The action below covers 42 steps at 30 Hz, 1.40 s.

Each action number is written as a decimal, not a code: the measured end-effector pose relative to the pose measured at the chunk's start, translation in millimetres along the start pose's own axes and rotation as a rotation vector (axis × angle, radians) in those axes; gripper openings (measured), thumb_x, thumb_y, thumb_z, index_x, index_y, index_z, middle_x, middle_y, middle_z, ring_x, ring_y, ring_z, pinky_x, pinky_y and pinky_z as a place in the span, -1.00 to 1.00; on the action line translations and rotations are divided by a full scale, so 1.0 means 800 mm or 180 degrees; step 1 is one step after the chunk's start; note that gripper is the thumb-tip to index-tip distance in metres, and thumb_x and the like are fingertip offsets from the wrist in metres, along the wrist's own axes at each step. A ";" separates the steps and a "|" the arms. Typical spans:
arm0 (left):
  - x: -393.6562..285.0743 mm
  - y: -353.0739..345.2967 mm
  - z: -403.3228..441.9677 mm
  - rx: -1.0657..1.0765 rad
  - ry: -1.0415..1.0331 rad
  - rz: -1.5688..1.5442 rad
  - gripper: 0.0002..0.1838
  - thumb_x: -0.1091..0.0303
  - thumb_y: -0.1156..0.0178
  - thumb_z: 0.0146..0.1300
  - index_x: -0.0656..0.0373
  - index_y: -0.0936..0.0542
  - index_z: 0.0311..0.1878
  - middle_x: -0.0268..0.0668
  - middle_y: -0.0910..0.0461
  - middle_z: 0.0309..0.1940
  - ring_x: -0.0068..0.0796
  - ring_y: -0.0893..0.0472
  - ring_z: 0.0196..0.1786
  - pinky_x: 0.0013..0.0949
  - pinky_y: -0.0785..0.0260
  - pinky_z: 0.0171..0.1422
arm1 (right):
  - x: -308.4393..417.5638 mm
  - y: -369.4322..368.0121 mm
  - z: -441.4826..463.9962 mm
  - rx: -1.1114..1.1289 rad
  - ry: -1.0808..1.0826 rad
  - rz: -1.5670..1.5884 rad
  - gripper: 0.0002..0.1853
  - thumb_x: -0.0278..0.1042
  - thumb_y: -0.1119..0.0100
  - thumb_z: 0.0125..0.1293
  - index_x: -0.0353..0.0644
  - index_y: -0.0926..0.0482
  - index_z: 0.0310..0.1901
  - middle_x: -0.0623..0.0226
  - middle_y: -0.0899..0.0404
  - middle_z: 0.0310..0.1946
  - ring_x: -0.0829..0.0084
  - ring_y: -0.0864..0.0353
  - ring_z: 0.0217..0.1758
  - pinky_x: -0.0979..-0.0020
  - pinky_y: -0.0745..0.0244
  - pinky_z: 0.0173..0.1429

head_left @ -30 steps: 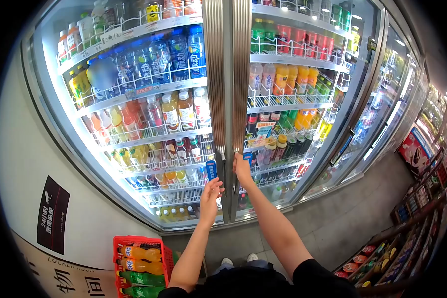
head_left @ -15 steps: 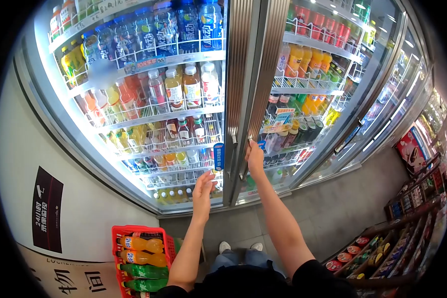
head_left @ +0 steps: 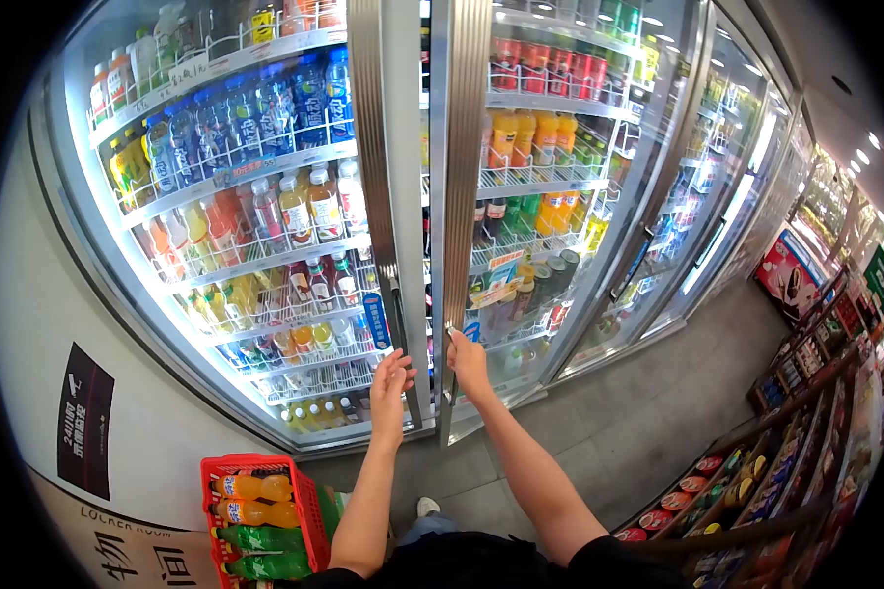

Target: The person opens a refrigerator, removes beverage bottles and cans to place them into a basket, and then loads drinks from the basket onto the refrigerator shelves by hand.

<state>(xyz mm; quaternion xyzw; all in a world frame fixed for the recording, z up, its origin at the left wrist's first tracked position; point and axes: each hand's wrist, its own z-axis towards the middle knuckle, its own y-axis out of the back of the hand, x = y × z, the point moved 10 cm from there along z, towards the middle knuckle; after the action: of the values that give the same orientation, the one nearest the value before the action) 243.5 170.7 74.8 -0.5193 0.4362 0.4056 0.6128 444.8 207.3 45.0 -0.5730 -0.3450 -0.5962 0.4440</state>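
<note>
While the left door is shut, the right door stands ajar

Status: opening looks partway at best. A narrow gap shows along the right door's left edge, drinks visible through it; bottom left corner sits proud of the fridge. Full swing not yet done, by my read.

Right hand: fingers curled in tight on the right door's left edge, below mid-height. Looks like a firm hold; fingertips partly hidden, can't tell the exact contact.

Left hand: fingers half open, loosely bent, nothing visible in them. It's by the left door's right edge, just beside the handle. Touching or not: can't tell.

Basket: near the fridge's bottom left corner. Orange bottles lie toward its far edge, green bottles toward the near edge. More drinks line the shelves behind both doors.
</note>
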 end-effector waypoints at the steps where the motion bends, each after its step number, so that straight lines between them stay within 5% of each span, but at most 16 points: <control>1: 0.000 -0.008 -0.011 0.0027 -0.0042 0.0010 -0.59 0.27 -0.02 0.51 0.12 -0.42 0.36 -0.22 -0.54 0.18 -0.47 -0.58 0.09 -0.39 -0.39 0.16 | 0.008 0.008 -0.012 -0.0025 0.0079 -0.0075 -0.35 0.06 0.05 0.49 -0.24 -0.38 -0.72 0.40 -0.33 -0.78 0.53 -0.35 -0.64 0.39 -0.22 -0.46; 11: 0.008 -0.070 -0.134 0.0160 -0.0159 0.0116 -0.59 0.29 -0.01 0.51 0.14 -0.40 0.37 -0.23 -0.54 0.19 -0.48 -0.57 0.10 -0.39 -0.39 0.17 | 0.027 0.114 -0.132 -0.0650 0.0257 -0.0001 -0.38 0.01 -0.06 0.48 -0.24 -0.35 -0.70 0.53 -0.22 -0.75 0.68 -0.15 -0.61 0.40 -0.04 -0.51; 21: 0.038 -0.162 -0.185 0.0634 0.0006 0.0003 -0.59 0.36 -0.01 0.49 0.17 -0.41 0.36 -0.22 -0.55 0.18 -0.48 -0.59 0.07 -0.39 -0.37 0.16 | 0.039 0.221 -0.224 -0.0853 0.0230 0.0023 -0.46 0.00 -0.04 0.48 -0.23 -0.31 -0.59 0.55 -0.23 -0.66 0.68 -0.15 -0.52 0.43 -0.06 -0.45; 36: 0.018 -0.323 -0.227 0.1758 0.0079 -0.0060 -0.61 0.31 0.00 0.52 0.11 -0.42 0.35 -0.23 -0.52 0.20 -0.45 -0.55 0.09 -0.34 -0.37 0.22 | 0.118 0.432 -0.366 -0.2447 0.0325 -0.1051 -0.51 -0.01 -0.03 0.45 -0.31 -0.51 -0.46 0.35 -0.47 -0.61 0.52 -0.45 -0.46 0.39 -0.35 -0.31; 39: 0.009 -0.336 -0.221 0.1822 0.0027 -0.0115 -0.60 0.30 0.00 0.51 0.10 -0.42 0.36 -0.23 -0.51 0.20 -0.45 -0.55 0.10 -0.34 -0.36 0.22 | 0.174 0.435 -0.388 -0.3177 0.0864 -0.1418 -0.67 -0.16 -0.05 0.45 -0.31 -0.53 -0.31 0.28 -0.51 -0.44 0.46 -0.50 -0.32 0.38 -0.39 -0.17; 41: 0.000 -0.341 -0.223 0.1882 0.0042 -0.0149 -0.60 0.30 -0.01 0.51 0.09 -0.41 0.36 -0.22 -0.51 0.20 -0.44 -0.55 0.11 -0.34 -0.37 0.21 | 0.252 0.402 -0.443 -0.4145 0.2022 -0.1811 -0.81 -0.33 -0.05 0.41 -0.32 -0.52 -0.21 0.23 -0.52 -0.29 0.38 -0.52 -0.22 0.34 -0.42 -0.04; 42: -0.016 -0.345 -0.216 0.1878 -0.0016 -0.0197 -0.59 0.30 -0.01 0.50 0.11 -0.40 0.36 -0.22 -0.52 0.20 -0.45 -0.56 0.10 -0.36 -0.38 0.20 | 0.299 0.367 -0.448 -0.3688 0.2633 -0.1508 -0.89 -0.47 -0.07 0.37 -0.31 -0.51 -0.15 0.23 -0.54 -0.23 0.37 -0.54 -0.22 0.34 -0.45 -0.01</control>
<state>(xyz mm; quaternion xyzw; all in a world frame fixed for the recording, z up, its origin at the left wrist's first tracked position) 482.0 -37.6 151.0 -0.3307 0.5177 0.2437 0.7505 593.5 -262.3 215.4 -0.3547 0.1050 -0.9288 0.0244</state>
